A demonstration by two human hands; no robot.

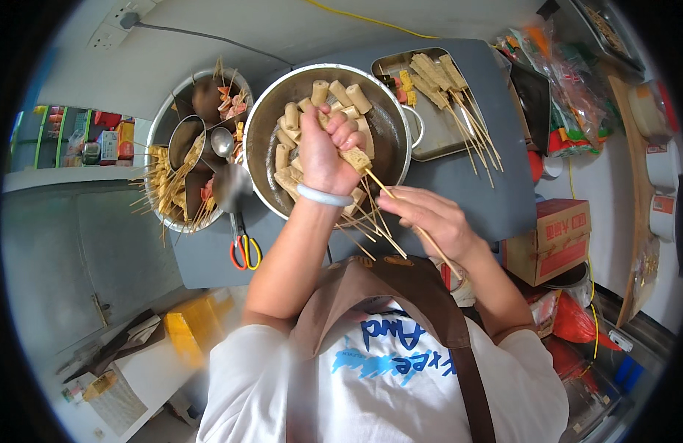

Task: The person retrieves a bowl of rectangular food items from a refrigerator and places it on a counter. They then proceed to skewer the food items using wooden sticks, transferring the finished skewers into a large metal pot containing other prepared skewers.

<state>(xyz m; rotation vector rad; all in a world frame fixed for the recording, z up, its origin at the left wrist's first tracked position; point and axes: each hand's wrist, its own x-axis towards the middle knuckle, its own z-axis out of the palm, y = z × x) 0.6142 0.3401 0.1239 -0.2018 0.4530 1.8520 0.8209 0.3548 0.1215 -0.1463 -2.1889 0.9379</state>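
Note:
My left hand (327,149), with a pale bangle at its wrist, is closed around a tan, spongy-looking piece of food (354,159) above the big metal colander (394,111). A bamboo skewer (438,252) enters the near end of that piece and slants down to the right. My right hand (430,219) holds this skewer along its length, fingers extended against it. Beneath my left hand, several tan rolls (320,93) lie in the colander. More skewers (383,238) stick out over the colander's near rim; the food on them is partly hidden by my left hand and wrist.
Right of the colander, a metal tray (430,149) holds skewered tan pieces (433,72). At left, a divided round pot (153,205) contains many skewers and a ladle (222,142). Scissors (245,249) with red and yellow handles lie near the table's front edge. A cardboard box (549,241) stands at right.

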